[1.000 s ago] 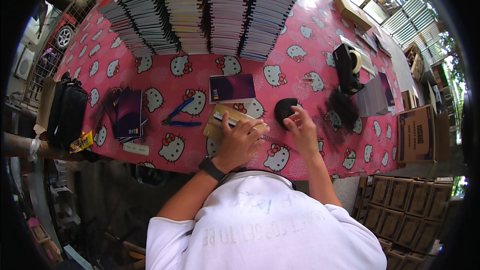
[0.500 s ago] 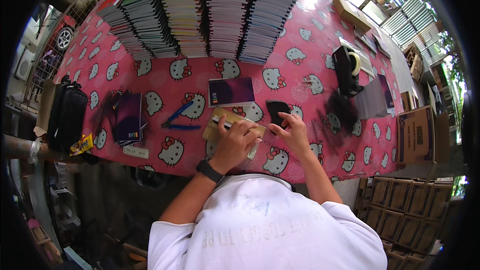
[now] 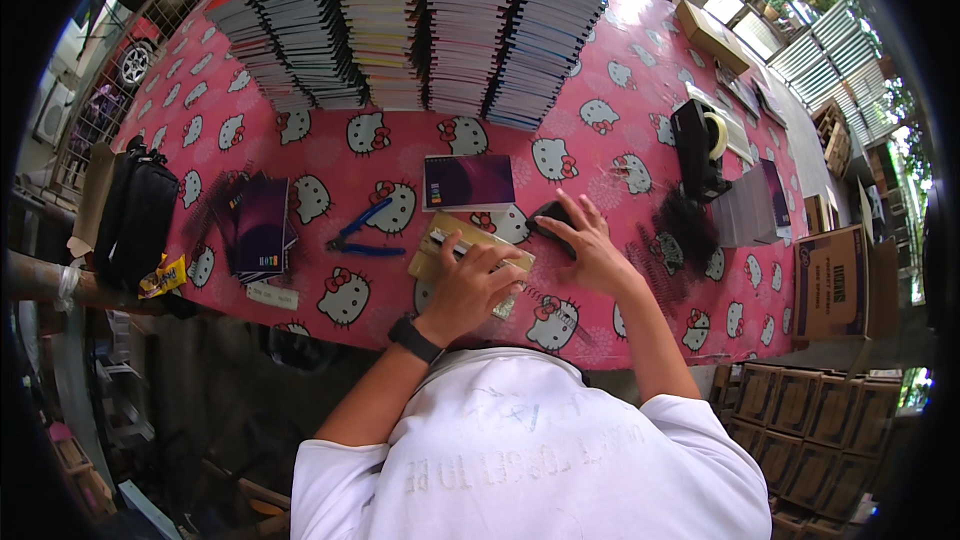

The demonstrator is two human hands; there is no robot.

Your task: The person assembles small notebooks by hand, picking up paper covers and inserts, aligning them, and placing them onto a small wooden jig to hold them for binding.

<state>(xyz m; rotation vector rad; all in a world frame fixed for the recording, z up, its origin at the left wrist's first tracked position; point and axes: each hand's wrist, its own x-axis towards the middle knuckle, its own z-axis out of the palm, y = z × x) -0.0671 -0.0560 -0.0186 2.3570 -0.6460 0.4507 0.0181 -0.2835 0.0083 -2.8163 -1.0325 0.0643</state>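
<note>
My left hand [image 3: 468, 280], with a black watch on its wrist, lies curled over a small tan board [image 3: 425, 262] near the table's front edge. Its fingers press on the board beside a narrow light-and-dark strip, and a clear piece shows under the hand. My right hand [image 3: 588, 245] reaches over a small black object [image 3: 548, 215], thumb and fingers around it; its kind is unclear. A dark purple notebook [image 3: 468, 183] lies just beyond the board. Left of it rest blue-handled pliers [image 3: 365, 235].
Tall stacks of coloured spiral notebooks [image 3: 385, 40] stand at the back. Purple covers [image 3: 258, 230] and a black bag [image 3: 135, 205] are at left. Black wire coils [image 3: 680, 230], a tape dispenser [image 3: 695, 150] and a stack of clear sheets [image 3: 742, 210] sit right; a carton [image 3: 832, 285] is beyond.
My right hand has moved up and over the black object, its fingers now covering more of it. The left hand stays on the board. The whole view has shifted slightly.
</note>
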